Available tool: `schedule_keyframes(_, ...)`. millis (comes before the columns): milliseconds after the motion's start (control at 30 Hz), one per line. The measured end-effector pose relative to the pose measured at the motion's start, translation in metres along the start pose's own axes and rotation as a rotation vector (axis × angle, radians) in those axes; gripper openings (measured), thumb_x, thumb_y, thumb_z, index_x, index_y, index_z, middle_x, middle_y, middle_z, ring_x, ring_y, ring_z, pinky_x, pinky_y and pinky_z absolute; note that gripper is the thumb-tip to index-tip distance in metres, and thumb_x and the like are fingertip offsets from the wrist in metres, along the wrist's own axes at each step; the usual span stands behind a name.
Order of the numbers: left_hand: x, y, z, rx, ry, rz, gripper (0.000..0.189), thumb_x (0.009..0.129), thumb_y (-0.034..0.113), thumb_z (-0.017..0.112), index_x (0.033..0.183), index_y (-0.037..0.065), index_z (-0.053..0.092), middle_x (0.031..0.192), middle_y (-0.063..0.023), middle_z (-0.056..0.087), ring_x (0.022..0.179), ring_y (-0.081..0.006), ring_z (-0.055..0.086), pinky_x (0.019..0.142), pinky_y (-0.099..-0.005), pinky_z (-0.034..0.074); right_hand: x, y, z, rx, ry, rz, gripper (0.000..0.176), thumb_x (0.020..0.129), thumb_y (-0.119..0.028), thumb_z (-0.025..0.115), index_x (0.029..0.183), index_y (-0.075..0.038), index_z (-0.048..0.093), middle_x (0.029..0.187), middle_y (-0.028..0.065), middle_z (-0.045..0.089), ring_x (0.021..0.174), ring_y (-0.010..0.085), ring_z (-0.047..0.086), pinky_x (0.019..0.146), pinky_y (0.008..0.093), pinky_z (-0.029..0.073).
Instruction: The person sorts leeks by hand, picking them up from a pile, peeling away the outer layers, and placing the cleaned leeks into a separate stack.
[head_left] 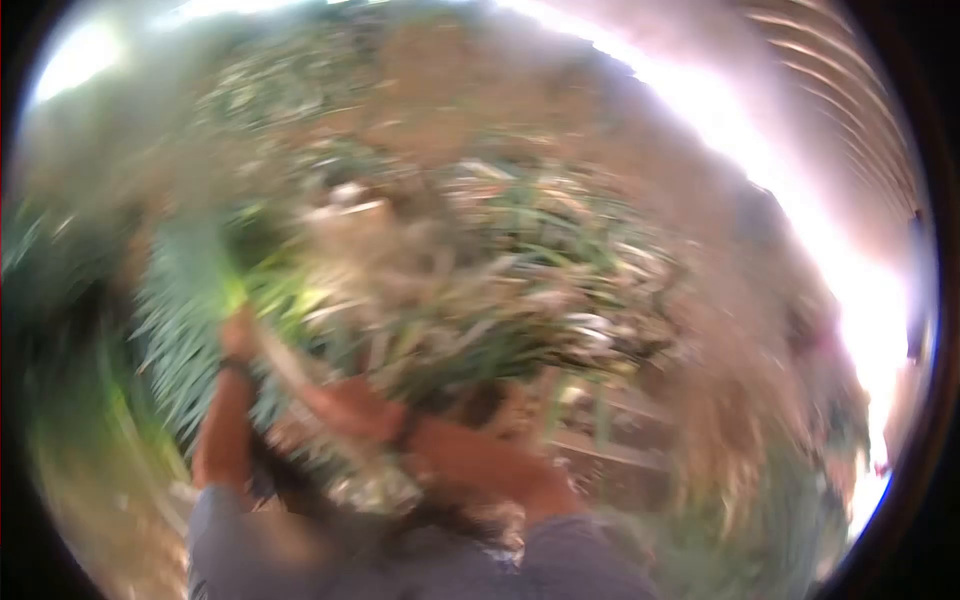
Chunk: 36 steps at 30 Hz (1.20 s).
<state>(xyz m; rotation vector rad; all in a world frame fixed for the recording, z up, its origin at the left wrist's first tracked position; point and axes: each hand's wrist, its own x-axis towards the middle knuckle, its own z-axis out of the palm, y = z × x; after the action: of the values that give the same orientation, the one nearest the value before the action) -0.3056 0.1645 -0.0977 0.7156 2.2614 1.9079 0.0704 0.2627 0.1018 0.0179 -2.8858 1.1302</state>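
Observation:
A leek [273, 347] with a pale stalk and fanned blue-green leaves slants across in front of me, blurred by motion. My left hand [238, 335] is closed around it where the stalk turns green. At the lower end of the stalk is my right hand [352, 406], its fingers smeared but seemingly wrapped round the leek. Beneath and beyond both hands lies a big heap of leeks and loose leaves [540, 260], green and whitish. To the left, a dense bank of blue-green leek tops [170, 330] sits beside my left hand.
Bare brown soil [430, 80] shows beyond the heap. Brownish, dry-looking plant matter [730, 430] lies to the right. A ribbed, roof-like surface [830, 70] curves along the upper right edge, with bright light under it. Long green leaves [125, 410] stand at the lower left.

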Motion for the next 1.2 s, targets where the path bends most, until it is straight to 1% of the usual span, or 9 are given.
schedule_keyframes(100,-0.022,0.060,0.011,-0.219,0.259,-0.036,0.037,0.096,0.041,0.063,0.092,0.004,0.070,0.077,-0.0019,0.060,0.068,-0.0128,0.051,0.058,-0.0362,0.043,-0.032,-0.020,0.014,-0.149,0.159,-0.394,0.023,0.092,-0.020,0.057,0.106,-0.002,0.056,0.072,0.0193,0.061,0.063,0.0387,0.063,0.056,0.0505,0.049)
schedule_keyframes(167,-0.024,0.087,-0.004,-0.308,0.331,-0.336,0.039,0.083,0.030,0.075,0.094,-0.007,0.067,0.080,-0.0074,0.063,0.064,-0.0173,0.056,0.055,-0.0361,0.046,-0.093,-0.043,0.015,0.030,-0.358,-0.378,0.024,0.096,-0.024,0.056,0.109,-0.003,0.058,0.078,0.0185,0.062,0.074,0.0408,0.065,0.062,0.0512,0.051)
schedule_keyframes(300,-0.020,0.098,-0.036,-0.290,0.445,-0.367,0.044,0.088,0.039,0.062,0.072,-0.001,0.066,0.063,-0.0089,0.059,0.056,-0.0205,0.057,0.050,-0.0406,0.043,-0.168,-0.033,-0.060,0.117,-0.562,0.202,0.043,0.095,-0.025,0.060,0.131,-0.004,0.053,0.108,0.0230,0.063,0.104,0.0360,0.063,0.088,0.0449,0.051)
schedule_keyframes(433,-0.030,0.100,-0.057,-0.262,0.485,-0.452,0.052,0.092,0.045,0.057,0.066,0.000,0.065,0.059,-0.0097,0.060,0.053,-0.0204,0.056,0.051,-0.0415,0.043,-0.152,0.008,-0.113,-0.229,0.151,0.273,0.063,0.083,-0.024,0.075,0.137,-0.002,0.049,0.132,0.0250,0.056,0.115,0.0344,0.060,0.096,0.0400,0.050)
schedule_keyframes(733,-0.032,0.085,-0.048,-0.463,0.555,-0.405,0.049,0.092,0.041,0.065,0.065,0.001,0.066,0.057,-0.0064,0.060,0.049,-0.0168,0.054,0.047,-0.0402,0.042,-0.010,-0.064,-0.063,-0.423,0.249,-0.289,0.044,0.084,-0.024,0.075,0.123,-0.007,0.062,0.105,0.0167,0.066,0.085,0.0343,0.066,0.069,0.0424,0.053)
schedule_keyframes(867,-0.042,0.120,-0.047,-0.486,0.590,-0.396,0.047,0.090,0.039,0.067,0.067,-0.001,0.067,0.059,-0.0085,0.061,0.052,-0.0178,0.057,0.049,-0.0401,0.044,0.009,-0.044,-0.052,-0.369,-0.153,0.010,0.030,0.094,-0.022,0.064,0.118,-0.004,0.066,0.093,0.0224,0.069,0.082,0.0384,0.068,0.071,0.0437,0.053)
schedule_keyframes(967,-0.033,0.107,-0.050,-0.415,0.550,-0.419,0.044,0.088,0.038,0.068,0.071,-0.004,0.067,0.061,-0.0096,0.062,0.054,-0.0181,0.058,0.050,-0.0401,0.044,-0.026,-0.059,-0.049,0.022,-0.133,-0.154,0.027,0.096,-0.023,0.061,0.111,-0.002,0.069,0.090,0.0194,0.072,0.076,0.0290,0.071,0.071,0.0380,0.054)
schedule_keyframes(1100,-0.036,0.106,-0.033,-0.377,0.449,-0.314,0.042,0.085,0.035,0.070,0.075,-0.006,0.067,0.063,-0.0097,0.063,0.058,-0.0176,0.059,0.053,-0.0399,0.044,-0.044,-0.109,-0.089,0.531,-0.237,0.336,0.026,0.097,-0.024,0.061,0.103,-0.001,0.073,0.082,0.0057,0.074,0.077,0.0076,0.066,0.069,0.0280,0.053)
schedule_keyframes(1200,-0.048,0.130,-0.024,-0.373,0.505,-0.353,0.037,0.082,0.029,0.070,0.077,-0.008,0.067,0.064,-0.0093,0.064,0.059,-0.0169,0.058,0.053,-0.0397,0.045,-0.082,-0.111,-0.085,0.642,-0.623,0.064,0.025,0.097,-0.023,0.061,0.095,-0.002,0.074,0.077,0.0037,0.073,0.065,0.0070,0.062,0.063,0.0271,0.050)
